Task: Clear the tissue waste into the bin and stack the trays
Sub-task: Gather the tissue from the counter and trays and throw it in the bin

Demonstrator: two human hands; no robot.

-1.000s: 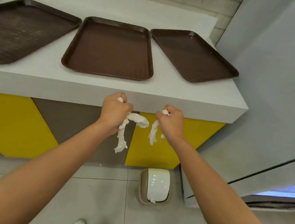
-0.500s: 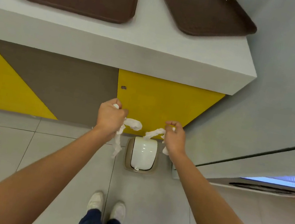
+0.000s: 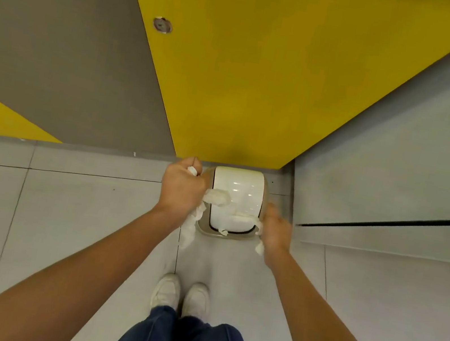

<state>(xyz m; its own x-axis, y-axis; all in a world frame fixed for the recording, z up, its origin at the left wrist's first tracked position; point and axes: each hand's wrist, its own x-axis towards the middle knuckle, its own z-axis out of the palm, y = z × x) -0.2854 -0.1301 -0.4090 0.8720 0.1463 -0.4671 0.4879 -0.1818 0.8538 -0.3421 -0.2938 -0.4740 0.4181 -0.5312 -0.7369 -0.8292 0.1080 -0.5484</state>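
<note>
At the foot of a yellow and grey cabinet front (image 3: 264, 72), a small bin (image 3: 207, 231) with a white swing lid (image 3: 237, 190) stood on the pale tiled floor (image 3: 75, 219), seen from straight above. The person leaned over it with both bare arms stretched down, white shoes (image 3: 182, 295) visible below. The left hand (image 3: 182, 187) hovered at the bin's left edge, its grip clenched round a crumpled white tissue (image 3: 215, 197). One end of the tissue bulged out over the lid and a long tail hung down beside the bin. The right hand (image 3: 275, 234), somewhat blurred, was at the bin's right edge. Its grip appeared to be closed on a second tissue (image 3: 242, 219), a twisted strand of which lay across the near part of the lid. The lid looked shut. No trays were in view.

The step in hand seemed to be the binning of the waste, with neither wad yet inside. The next move would likely call for pushing the swing lid inwards with one wad or a knuckle. Each grip would then need to loosen so the tissue dropped through. The dangling tails could snag on the rim or fall to the floor. Stacking the trays was yet to come, as far as could be judged.
</note>
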